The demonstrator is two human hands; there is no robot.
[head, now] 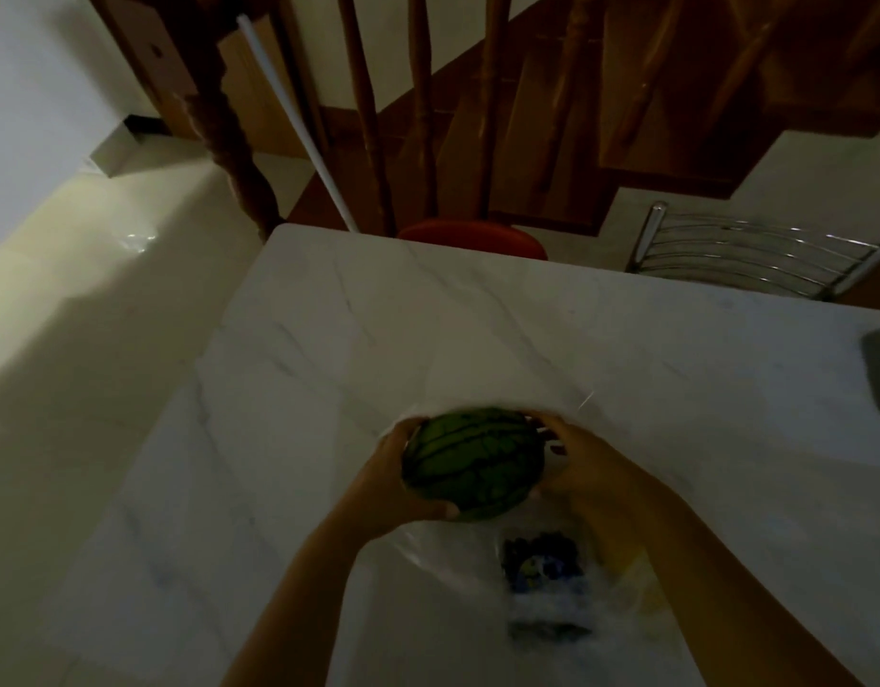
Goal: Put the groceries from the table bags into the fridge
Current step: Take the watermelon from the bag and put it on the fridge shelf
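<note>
Two hands, left hand (403, 480) and right hand (584, 463), are curled around a small round dark-striped green watermelon (472, 463), held above a clear plastic bag (443, 552) on the white marble-patterned table (428, 314); heavy, rigid and smooth-skinned, it is judged best cradled underneath.

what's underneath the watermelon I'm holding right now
A clear plastic bag on the marble table, with a blue-printed package showing through it. The watermelon, left hand and right hand cover whatever lies directly below.
</note>
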